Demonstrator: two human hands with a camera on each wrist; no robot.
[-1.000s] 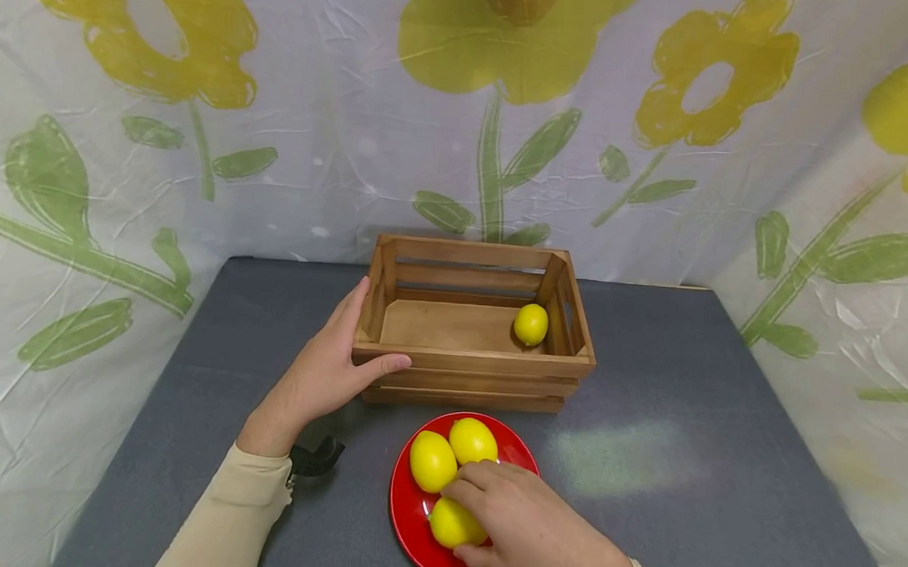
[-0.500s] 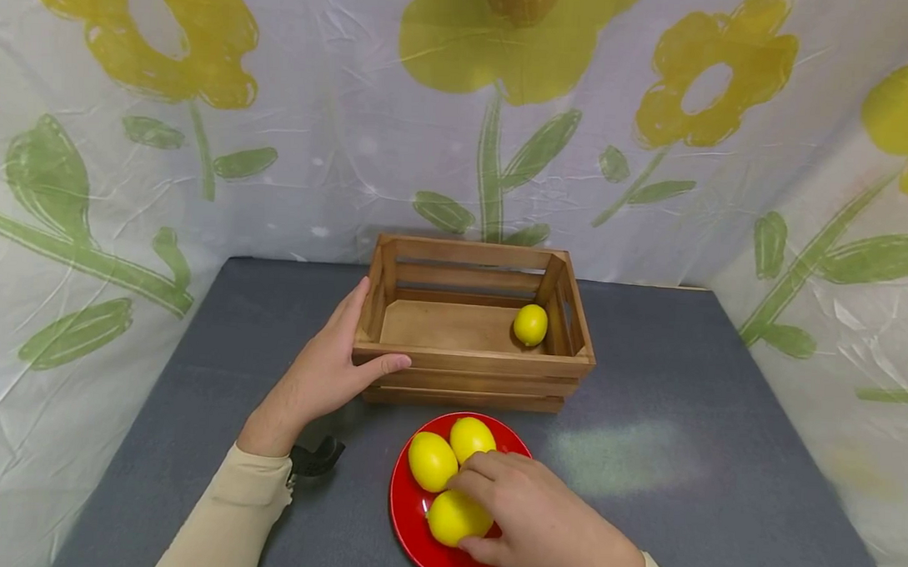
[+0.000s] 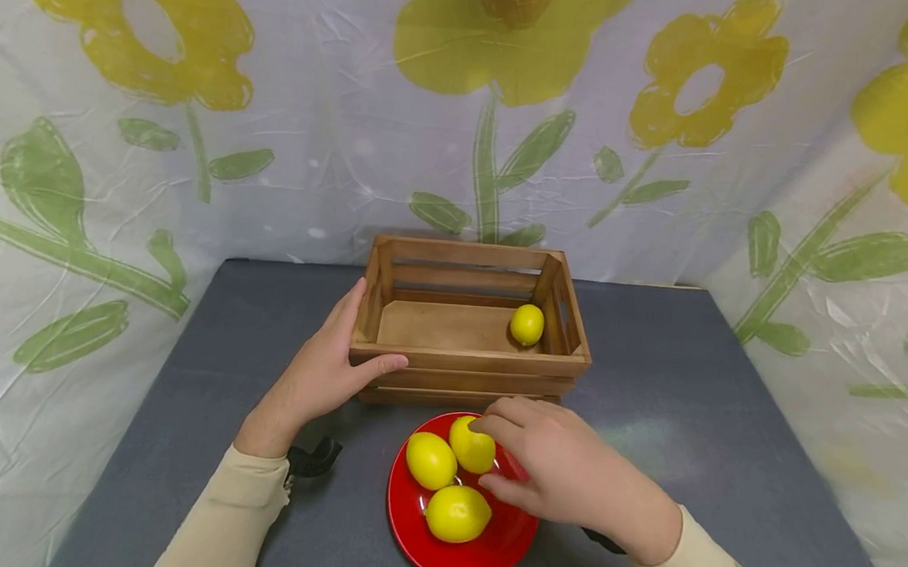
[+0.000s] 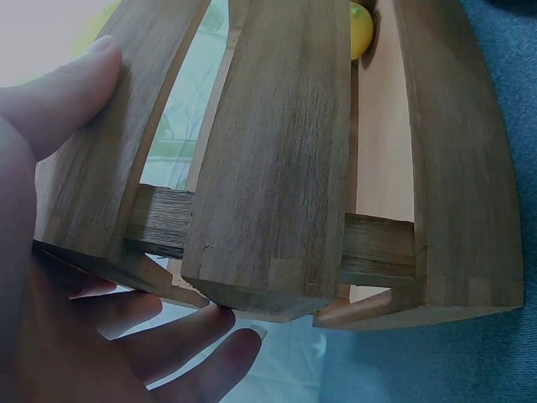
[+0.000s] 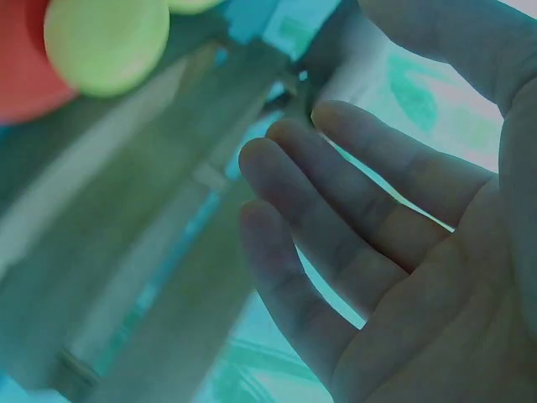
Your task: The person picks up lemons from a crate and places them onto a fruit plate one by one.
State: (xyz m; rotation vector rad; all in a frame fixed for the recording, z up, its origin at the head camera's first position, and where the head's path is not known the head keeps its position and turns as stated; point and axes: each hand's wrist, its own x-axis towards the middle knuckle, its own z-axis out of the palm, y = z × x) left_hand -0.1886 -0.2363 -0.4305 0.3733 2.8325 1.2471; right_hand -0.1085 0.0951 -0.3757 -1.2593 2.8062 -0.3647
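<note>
My left hand holds the near left corner of a slatted wooden crate, thumb on its front and fingers along its left end. The left wrist view shows the thumb against a slat of the crate. One lemon lies inside the crate at the right. In front, a red plate bears a left lemon, a far lemon and a near lemon. My right hand hovers over the plate's right side, fingers partly over the far lemon. Its palm shows nothing held.
The dark grey table extends to both sides of the crate. Behind it hangs a pale sheet printed with yellow flowers. A black strap end sticks out by my left wrist.
My right hand has let go of the near lemon and moved away from me and rightward, to the far lemon. The near lemon stays on the plate. My left hand keeps its place.
</note>
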